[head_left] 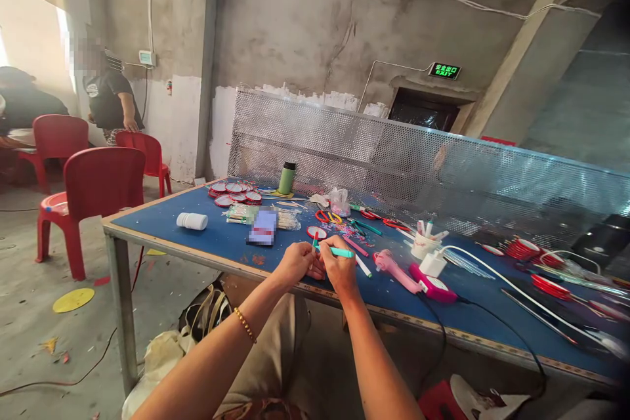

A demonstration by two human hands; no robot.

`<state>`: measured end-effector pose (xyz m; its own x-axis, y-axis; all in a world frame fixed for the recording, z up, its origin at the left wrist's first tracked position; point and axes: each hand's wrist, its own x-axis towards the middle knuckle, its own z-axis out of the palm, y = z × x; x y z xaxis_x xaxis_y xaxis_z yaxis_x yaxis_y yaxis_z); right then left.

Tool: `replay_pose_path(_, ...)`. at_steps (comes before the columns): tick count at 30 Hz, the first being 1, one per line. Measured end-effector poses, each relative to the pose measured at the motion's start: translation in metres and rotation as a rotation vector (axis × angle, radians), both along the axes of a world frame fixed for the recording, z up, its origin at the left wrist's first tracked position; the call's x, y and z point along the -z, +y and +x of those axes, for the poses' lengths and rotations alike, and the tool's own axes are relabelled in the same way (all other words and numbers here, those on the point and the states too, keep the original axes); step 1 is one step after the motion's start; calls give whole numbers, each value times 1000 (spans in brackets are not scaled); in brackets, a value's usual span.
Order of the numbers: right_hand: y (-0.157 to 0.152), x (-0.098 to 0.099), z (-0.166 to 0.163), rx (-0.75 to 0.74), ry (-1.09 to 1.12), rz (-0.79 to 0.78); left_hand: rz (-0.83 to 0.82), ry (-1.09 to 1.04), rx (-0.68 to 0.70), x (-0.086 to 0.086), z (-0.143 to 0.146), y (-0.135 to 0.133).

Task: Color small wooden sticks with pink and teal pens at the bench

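Observation:
My left hand (pixel 296 261) is closed near the table's front edge, its fingers pinching a thin, short piece (pixel 315 240) that looks red and green at its upper end. What that piece is, I cannot make out. My right hand (pixel 338 269) grips a teal marker pen (pixel 342 252), held nearly level with its left end close to the pinched piece. Just behind both hands lies a small round drum (pixel 316 232) with a white face and red rim. Another white pen (pixel 363 266) with a green end rests right of my right hand.
Left on the blue table (pixel 152 218) are a white bottle (pixel 191 221), a phone (pixel 262 228), bundled sticks (pixel 288 218) and a green flask (pixel 287 178). Rightward lie a pink glue gun (pixel 396 271), a magenta box (pixel 433 283) with cables and a pen cup (pixel 424 244). A perforated metal screen (pixel 315 138) stands behind.

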<state>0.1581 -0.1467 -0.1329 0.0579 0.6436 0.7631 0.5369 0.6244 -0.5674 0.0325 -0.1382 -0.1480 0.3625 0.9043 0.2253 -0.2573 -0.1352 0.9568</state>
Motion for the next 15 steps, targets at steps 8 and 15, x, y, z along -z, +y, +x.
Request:
replay_pose_path(8,0,1,0,18,27,-4,12,-10,5,2,1,3)
replay_pose_path(15,2,3,0,2,39,-4,7,-5,2,4,1,4)
